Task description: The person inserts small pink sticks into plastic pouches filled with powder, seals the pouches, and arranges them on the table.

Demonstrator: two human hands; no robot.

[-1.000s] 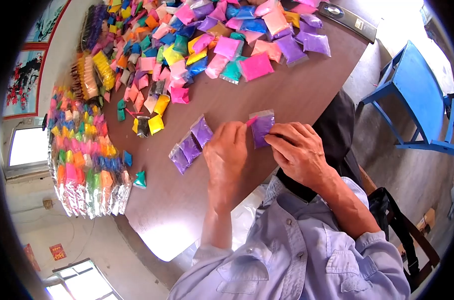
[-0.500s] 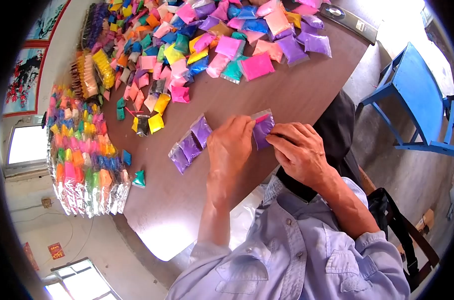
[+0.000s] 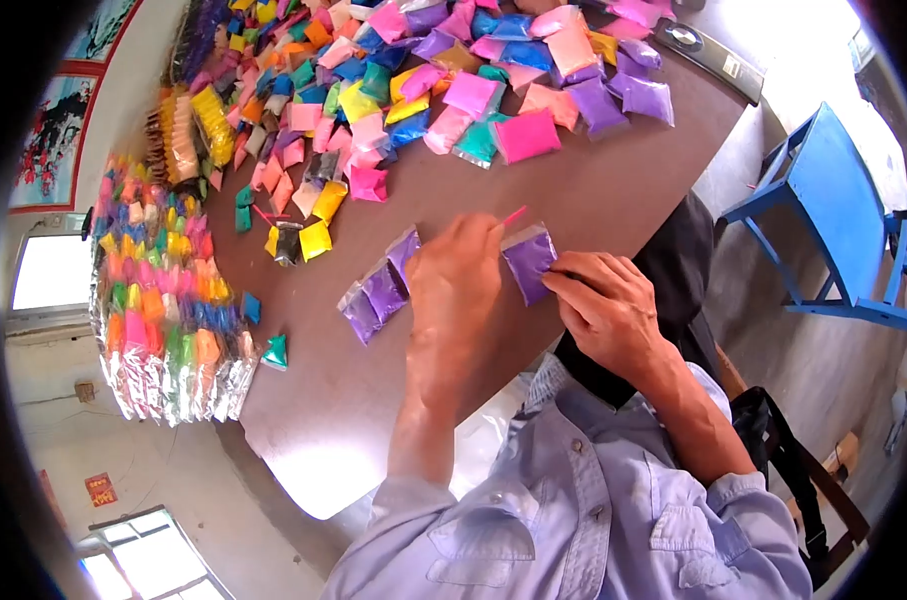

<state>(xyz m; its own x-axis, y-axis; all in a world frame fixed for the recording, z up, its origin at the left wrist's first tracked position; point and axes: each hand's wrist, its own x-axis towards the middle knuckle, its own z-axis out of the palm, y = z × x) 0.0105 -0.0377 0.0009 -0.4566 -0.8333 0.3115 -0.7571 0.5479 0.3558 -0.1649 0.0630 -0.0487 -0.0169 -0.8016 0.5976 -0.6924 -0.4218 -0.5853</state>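
Note:
My right hand [image 3: 608,305] pinches the right edge of a small clear packet with purple filling [image 3: 531,265], holding it over the brown table. Left of it, my left hand [image 3: 458,270] is closed, back of the hand up. A thin pink stick [image 3: 514,215] pokes out past its fingertips, just above the packet's top edge and apart from it. Beside my left hand lie a few joined purple packets [image 3: 383,290], partly hidden behind the hand.
A large pile of colourful packets [image 3: 473,95] covers the far side of the brown table [image 3: 593,190]. Clear-wrapped strips of packets [image 3: 163,320] hang at the left edge. Nearby lie a green packet [image 3: 275,352] and a yellow one [image 3: 315,239]. A blue stool [image 3: 833,215] stands at right.
The pink stick, which lay across the packet's top, is now off it, moved up and left with my left hand. My right hand keeps its hold on the packet.

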